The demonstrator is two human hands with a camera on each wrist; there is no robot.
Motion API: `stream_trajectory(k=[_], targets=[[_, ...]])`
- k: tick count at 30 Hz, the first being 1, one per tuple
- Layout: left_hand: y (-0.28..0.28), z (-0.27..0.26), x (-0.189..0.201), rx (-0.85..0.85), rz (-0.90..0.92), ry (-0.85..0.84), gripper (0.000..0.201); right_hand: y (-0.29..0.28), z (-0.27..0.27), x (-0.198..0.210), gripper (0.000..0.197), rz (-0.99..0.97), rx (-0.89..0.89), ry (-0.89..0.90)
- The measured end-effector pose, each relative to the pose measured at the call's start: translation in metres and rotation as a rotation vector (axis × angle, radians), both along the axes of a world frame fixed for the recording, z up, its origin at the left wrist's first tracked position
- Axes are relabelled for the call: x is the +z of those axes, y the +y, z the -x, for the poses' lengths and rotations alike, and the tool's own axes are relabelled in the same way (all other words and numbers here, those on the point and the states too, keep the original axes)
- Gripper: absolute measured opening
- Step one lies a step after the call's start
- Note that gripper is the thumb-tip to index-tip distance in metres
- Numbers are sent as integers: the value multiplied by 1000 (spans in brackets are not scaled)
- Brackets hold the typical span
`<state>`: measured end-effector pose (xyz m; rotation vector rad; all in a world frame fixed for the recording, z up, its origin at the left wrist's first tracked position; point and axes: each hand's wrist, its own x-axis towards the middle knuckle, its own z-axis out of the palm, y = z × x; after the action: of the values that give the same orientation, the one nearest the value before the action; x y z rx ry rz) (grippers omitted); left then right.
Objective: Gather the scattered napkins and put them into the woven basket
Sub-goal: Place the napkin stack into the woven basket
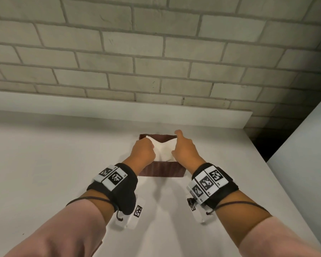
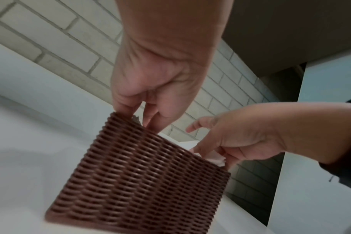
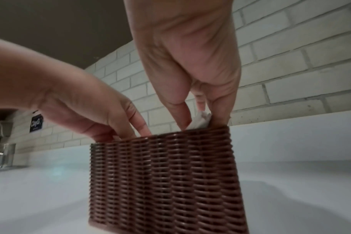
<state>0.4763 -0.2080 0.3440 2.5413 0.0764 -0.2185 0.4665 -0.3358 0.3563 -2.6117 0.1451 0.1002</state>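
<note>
Brown weave fills the centre of the head view: the basket [image 1: 162,168] is set on the white counter [image 1: 54,154], just below the middle of the frame, with the brick wall [image 1: 156,52] across the top. White napkins [image 1: 164,150] are seen bunched inside the basket, rising a little above its rim. The left hand [image 1: 143,150] is held over the basket's left side, fingers bent downward onto the napkins, and a white fold is pinched there. The right hand [image 1: 184,148] is placed over the right side; a napkin edge is gripped between thumb and fingers, while the index finger is raised toward the far rim. In the right wrist view a crumpled white corner [image 3: 200,121] is caught between the fingertips just above the rim. Black wristbands [image 1: 117,182] with printed tags are worn on both wrists.
</note>
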Motion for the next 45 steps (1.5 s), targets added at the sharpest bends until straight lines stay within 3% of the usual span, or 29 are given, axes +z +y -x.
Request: stream_trajectory(k=[5, 11, 16, 24, 33, 36, 40, 45], targets=[[-6, 2, 0, -15, -145, 20, 32, 10, -1, -3, 35, 174, 65, 70], [-3, -2, -3, -88, -159, -23, 35, 15, -12, -5, 33, 236, 51, 236], [0, -6, -4, -267, -207, 106, 31, 20, -22, -6, 36, 404, 125, 389], [-7, -6, -1, -379, -331, 180, 29, 26, -27, -9, 39, 670, 216, 186], [-10, -7, 0, -392, -329, 217, 32, 19, -38, -18, 33, 534, 376, 317], [-8, -3, 0, -346, -248, 170, 30, 16, -37, -16, 35, 536, 390, 327], [0, 4, -2, -261, -95, -29, 26, 12, -36, -7, 38, 522, 375, 286], [12, 24, 12, -195, -55, -222, 27, 18, -16, 23, 46, 497, 347, 161]])
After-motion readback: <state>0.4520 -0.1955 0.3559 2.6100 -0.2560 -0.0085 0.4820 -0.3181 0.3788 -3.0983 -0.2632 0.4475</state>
